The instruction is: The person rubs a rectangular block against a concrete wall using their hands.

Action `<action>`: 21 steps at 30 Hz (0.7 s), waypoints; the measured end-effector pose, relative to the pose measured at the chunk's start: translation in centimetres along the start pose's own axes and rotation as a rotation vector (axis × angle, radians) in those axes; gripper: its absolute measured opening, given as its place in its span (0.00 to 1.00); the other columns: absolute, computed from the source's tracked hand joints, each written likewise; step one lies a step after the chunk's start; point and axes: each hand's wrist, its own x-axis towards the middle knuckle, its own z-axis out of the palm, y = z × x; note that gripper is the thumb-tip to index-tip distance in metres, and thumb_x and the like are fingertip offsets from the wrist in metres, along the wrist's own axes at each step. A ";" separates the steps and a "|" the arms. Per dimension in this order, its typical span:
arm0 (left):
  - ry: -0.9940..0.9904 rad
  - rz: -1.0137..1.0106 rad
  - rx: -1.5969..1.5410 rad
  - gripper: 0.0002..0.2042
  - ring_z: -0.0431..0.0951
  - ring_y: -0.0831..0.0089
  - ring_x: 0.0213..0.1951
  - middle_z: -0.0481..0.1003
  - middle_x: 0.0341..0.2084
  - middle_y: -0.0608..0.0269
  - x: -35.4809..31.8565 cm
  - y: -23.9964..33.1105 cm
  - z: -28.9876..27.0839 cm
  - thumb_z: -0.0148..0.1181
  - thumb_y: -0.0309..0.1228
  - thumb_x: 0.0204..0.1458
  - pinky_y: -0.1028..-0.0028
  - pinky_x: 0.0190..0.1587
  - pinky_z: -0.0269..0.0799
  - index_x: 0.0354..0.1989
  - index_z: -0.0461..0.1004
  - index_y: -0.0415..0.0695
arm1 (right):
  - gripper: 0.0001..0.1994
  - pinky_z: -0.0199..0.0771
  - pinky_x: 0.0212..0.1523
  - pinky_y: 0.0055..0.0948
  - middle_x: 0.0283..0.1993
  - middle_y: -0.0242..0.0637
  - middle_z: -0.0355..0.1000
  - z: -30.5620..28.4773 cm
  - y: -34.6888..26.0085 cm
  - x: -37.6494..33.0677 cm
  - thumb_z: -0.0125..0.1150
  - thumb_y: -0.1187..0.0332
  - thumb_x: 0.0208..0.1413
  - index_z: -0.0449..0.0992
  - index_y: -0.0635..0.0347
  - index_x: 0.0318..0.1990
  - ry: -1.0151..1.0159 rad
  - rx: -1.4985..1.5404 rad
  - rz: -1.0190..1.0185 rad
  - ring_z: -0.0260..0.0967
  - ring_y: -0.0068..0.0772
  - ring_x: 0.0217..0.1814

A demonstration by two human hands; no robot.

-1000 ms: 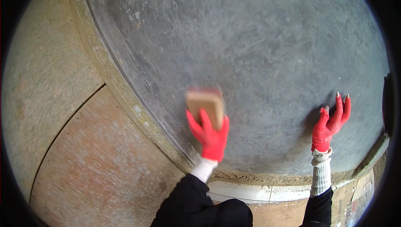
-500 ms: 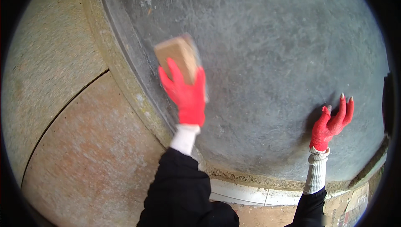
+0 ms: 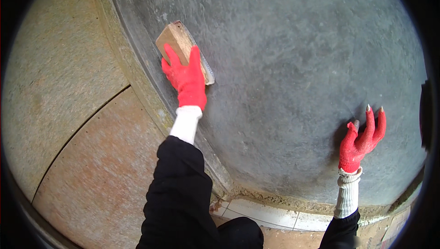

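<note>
My left hand (image 3: 184,77), in a red-coated glove with a white cuff, grips a wooden sanding block (image 3: 179,38). A pale sheet with print, like sandpaper, shows along the block's right edge. The block lies on the smooth dark grey surface (image 3: 284,61), close to its left border. Well to the right, my right hand (image 3: 360,143) is open with fingers spread and nothing in it, right by the same surface; whether it touches cannot be made out. Its red glove is worn through, so bare fingertips show.
A raised border strip (image 3: 153,104) runs down the grey surface's left side. Beyond it are reddish-brown boards (image 3: 98,153) and a tan panel (image 3: 59,61) with a dark seam between. Rough mortar (image 3: 279,199) and white tiles (image 3: 263,211) edge the bottom. A dark object (image 3: 426,116) stands at the far right.
My left hand has slid the sanding block up and to the left, closer to the border. My right hand has barely shifted.
</note>
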 end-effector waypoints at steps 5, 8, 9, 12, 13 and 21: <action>-0.135 0.311 0.224 0.44 0.48 0.46 0.67 0.42 0.67 0.41 -13.5 -7.8 -1.1 0.67 0.35 0.49 0.56 0.67 0.50 0.70 0.44 0.39 | 0.25 0.60 0.61 0.42 0.66 0.51 0.55 -0.9 -0.3 1.1 0.57 0.81 0.46 0.73 0.58 0.55 -0.015 -0.016 -0.012 0.54 0.52 0.66; -0.237 0.216 0.112 0.45 0.47 0.44 0.67 0.41 0.67 0.40 -15.5 -9.3 -3.3 0.67 0.36 0.48 0.54 0.67 0.50 0.70 0.44 0.40 | 0.25 0.59 0.62 0.42 0.66 0.50 0.56 0.4 -0.8 0.3 0.58 0.81 0.45 0.73 0.57 0.55 -0.021 0.054 -0.021 0.55 0.52 0.66; -0.247 0.192 0.085 0.44 0.47 0.44 0.67 0.40 0.67 0.40 -14.2 -8.7 -3.0 0.67 0.37 0.49 0.54 0.66 0.51 0.70 0.44 0.40 | 0.25 0.59 0.62 0.42 0.66 0.50 0.56 0.2 -0.4 0.3 0.58 0.81 0.45 0.73 0.57 0.55 -0.021 0.052 -0.027 0.55 0.52 0.66; -0.091 0.180 0.067 0.40 0.52 0.50 0.66 0.45 0.66 0.43 -2.2 -2.3 -0.1 0.62 0.41 0.53 0.60 0.65 0.56 0.70 0.46 0.43 | 0.25 0.58 0.63 0.43 0.66 0.50 0.56 -0.4 0.8 -0.2 0.58 0.81 0.44 0.73 0.57 0.55 -0.072 0.025 -0.060 0.55 0.52 0.66; -0.049 0.129 0.002 0.41 0.53 0.47 0.65 0.46 0.66 0.41 2.3 -1.6 0.0 0.61 0.45 0.52 0.58 0.64 0.56 0.70 0.48 0.45 | 0.25 0.57 0.63 0.43 0.66 0.50 0.56 -0.3 0.6 -0.4 0.59 0.81 0.44 0.73 0.57 0.54 -0.081 0.032 -0.055 0.54 0.52 0.66; -0.046 0.384 0.163 0.43 0.53 0.46 0.64 0.48 0.65 0.41 -4.0 -6.4 -0.4 0.68 0.40 0.47 0.58 0.65 0.54 0.69 0.49 0.40 | 0.25 0.56 0.64 0.44 0.66 0.50 0.57 -0.8 0.4 0.4 0.59 0.81 0.43 0.74 0.56 0.53 -0.069 -0.004 -0.043 0.53 0.53 0.67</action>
